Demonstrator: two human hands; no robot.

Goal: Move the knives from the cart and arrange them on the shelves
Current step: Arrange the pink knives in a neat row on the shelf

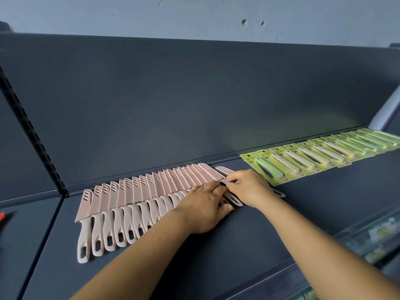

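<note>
While the dark shelf [281,213] already carries a long overlapping row of pink sheathed knives [134,204] and, further right, a row of green carded knives [320,156], placing is at the pink row's right end. The left hand [205,207] lies flat on the last handles; the right hand [249,187] pinches the newest knife [234,199], which likely needs nudging parallel before letting go.

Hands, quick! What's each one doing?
Left hand: open, fingers flat on the row of pink knives.
Right hand: pinching one pink knife.
</note>
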